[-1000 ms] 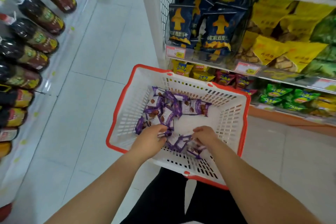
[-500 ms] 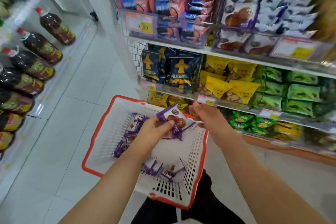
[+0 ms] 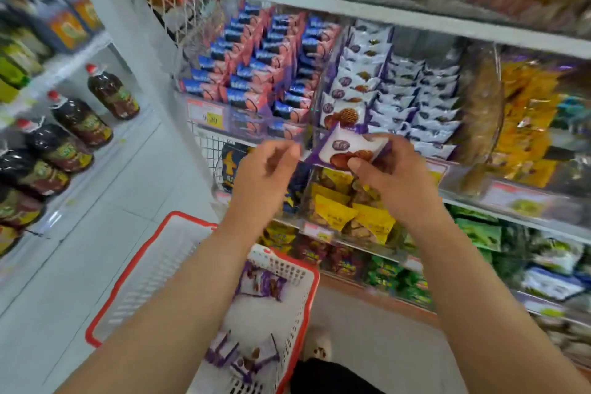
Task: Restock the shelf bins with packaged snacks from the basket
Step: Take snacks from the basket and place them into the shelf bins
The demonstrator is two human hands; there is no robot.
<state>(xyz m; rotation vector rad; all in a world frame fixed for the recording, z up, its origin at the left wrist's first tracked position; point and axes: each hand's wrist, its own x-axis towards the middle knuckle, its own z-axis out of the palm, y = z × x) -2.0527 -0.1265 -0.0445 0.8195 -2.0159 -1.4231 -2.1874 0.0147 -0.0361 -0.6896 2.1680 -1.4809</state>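
My right hand point(image 3: 388, 177) pinches a purple-and-white snack packet point(image 3: 350, 150), thumb on its front, held just in front of the clear shelf bin point(image 3: 377, 99) stacked with matching packets. My left hand point(image 3: 263, 174) is beside the packet's left edge, fingers loosely curled and holding nothing. Left of that bin stands a bin of blue-and-pink packets point(image 3: 262, 80). Below the bin, on the floor, sits the white basket point(image 3: 297, 294) with its red rim, more purple packets point(image 3: 259, 281) lying inside.
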